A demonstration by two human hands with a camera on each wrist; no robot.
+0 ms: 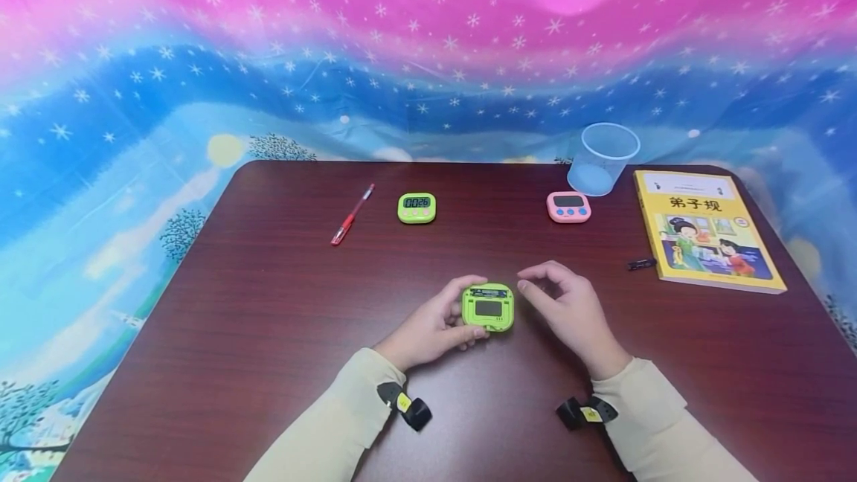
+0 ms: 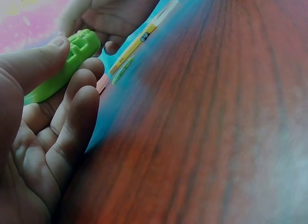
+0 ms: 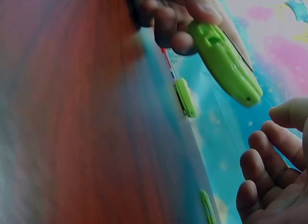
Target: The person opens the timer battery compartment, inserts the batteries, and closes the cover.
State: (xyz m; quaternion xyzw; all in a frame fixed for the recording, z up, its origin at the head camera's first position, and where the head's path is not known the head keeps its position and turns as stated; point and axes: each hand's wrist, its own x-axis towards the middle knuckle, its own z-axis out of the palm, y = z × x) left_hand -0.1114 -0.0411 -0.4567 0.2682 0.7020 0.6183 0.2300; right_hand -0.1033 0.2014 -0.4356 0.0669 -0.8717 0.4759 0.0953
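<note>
Both hands meet over the middle of the table: my left hand [image 1: 428, 327] grips the green timer [image 1: 489, 309] by its left end, thumb at the near edge and forefinger at the far one, while my right hand [image 1: 572, 311] is apart from it, fingers loosely bent, with nothing that I can see in them. The timer is held up off the tabletop, its back turned up towards me, its long axis running across from one hand to the other. Along the far edge of that back is an uncovered slot [image 1: 489, 292]; the dark strip inside looks like a battery, though it is too small to be sure.

What counts most here, I judge, is the short gap at the right: the free end of the timer points at my right thumb and forefinger, which are just beside it without touching. The left hand is the nearer one, being already on it.

Farther out, beyond my left hand, lie a second green timer [image 1: 416, 208] showing digits and a red pen [image 1: 352, 216], set slantwise. Beyond my right hand are a pink timer [image 1: 569, 207], a clear cup [image 1: 594, 169] standing upright behind it, and a yellow book [image 1: 710, 233] with a small black object [image 1: 641, 264] near its left edge.
</note>
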